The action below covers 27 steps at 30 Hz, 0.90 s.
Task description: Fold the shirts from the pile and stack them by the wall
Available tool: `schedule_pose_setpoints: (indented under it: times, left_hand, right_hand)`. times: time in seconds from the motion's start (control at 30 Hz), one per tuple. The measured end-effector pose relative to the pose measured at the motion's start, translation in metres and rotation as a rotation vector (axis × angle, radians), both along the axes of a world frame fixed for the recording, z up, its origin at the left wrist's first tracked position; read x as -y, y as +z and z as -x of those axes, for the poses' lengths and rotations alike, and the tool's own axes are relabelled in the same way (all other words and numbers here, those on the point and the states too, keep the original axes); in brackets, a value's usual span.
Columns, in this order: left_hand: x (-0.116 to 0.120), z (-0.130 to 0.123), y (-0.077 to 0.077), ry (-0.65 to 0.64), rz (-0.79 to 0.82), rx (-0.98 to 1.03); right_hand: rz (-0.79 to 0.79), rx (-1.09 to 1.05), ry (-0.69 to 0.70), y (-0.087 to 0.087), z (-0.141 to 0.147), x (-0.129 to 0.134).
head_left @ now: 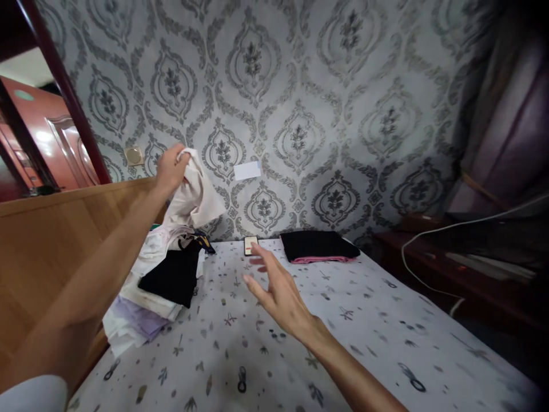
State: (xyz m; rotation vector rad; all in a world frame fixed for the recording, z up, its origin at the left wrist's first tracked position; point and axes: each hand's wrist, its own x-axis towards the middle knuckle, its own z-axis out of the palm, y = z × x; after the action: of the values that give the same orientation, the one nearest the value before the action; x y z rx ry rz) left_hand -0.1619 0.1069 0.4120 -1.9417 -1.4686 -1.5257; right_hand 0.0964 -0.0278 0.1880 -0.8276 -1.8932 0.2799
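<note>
Clenches a crumpled, pale pinkish-white thin cloth (pixel 196 197) in left hand (pixel 170 167), with grip closed on its upper edge and fingertips hard to make out in the folds. Hangs against the patterned grey-and-silver wallpaper (pixel 295 137), above a loose stack of white and cream fabric garments (pixel 150 298) at the left of the bed. Cannot tell where the cloth ends and the pale garments begin. Includes in the stack a folded black cloth (pixel 174 277), a lilac layer (pixel 139 317) near the bottom and a dark cloth with yellow marks (pixel 205 242), mostly covered.

Holds right hand (pixel 283 292) released, fingers spread and slightly blurred, over a white printed bedsheet (pixel 223 343). Overlaps with fingertips a lit rectangular smartphone (pixel 248 242), screen unreadable; looks apart, but can't confirm. Just right of the phone, near the wall: a folded black fabric bundle with pink edge (pixel 319 246).

Blocks part of a smooth tan wooden board (pixel 103 209) with left forearm; cut off at lower left, with a white sleeve (pixel 38 393) in the corner. Too dark at far right to read beyond a purple curtain (pixel 510 131), a dark red cabinet (pixel 429 243) and a thin white cable (pixel 402 254).
</note>
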Motion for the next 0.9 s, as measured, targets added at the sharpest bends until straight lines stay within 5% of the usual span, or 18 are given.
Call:
schedule_pose_setpoints:
  times: [0.1,0.27,0.4,0.57,0.77,0.9]
  left_hand:
    - [0.029,-0.038,-0.003,-0.199,0.019,-0.023]
    - [0.069,-0.097,-0.041,-0.507,0.299,0.044]
    - [0.084,-0.116,-0.064,-0.656,0.482,0.110]
    - [0.069,-0.084,-0.062,-0.661,0.608,0.153]
    - [0.049,-0.026,-0.062,-0.516,0.657,0.226]
    - [0.047,0.005,-0.070,-0.418,0.635,0.232]
  right_hand:
    - [0.116,-0.107,0.011,-0.009,0.007,-0.008]
    - [0.180,-0.114,-0.037,-0.026,0.026,-0.005]
    - [0.193,-0.112,-0.033,-0.034,0.016,-0.002]
    - [0.284,-0.066,0.074,-0.017,-0.023,0.004]
    - [0.240,0.050,0.228,0.012,-0.043,0.009]
    - [0.188,-0.058,0.139,0.031,-0.044,-0.006]
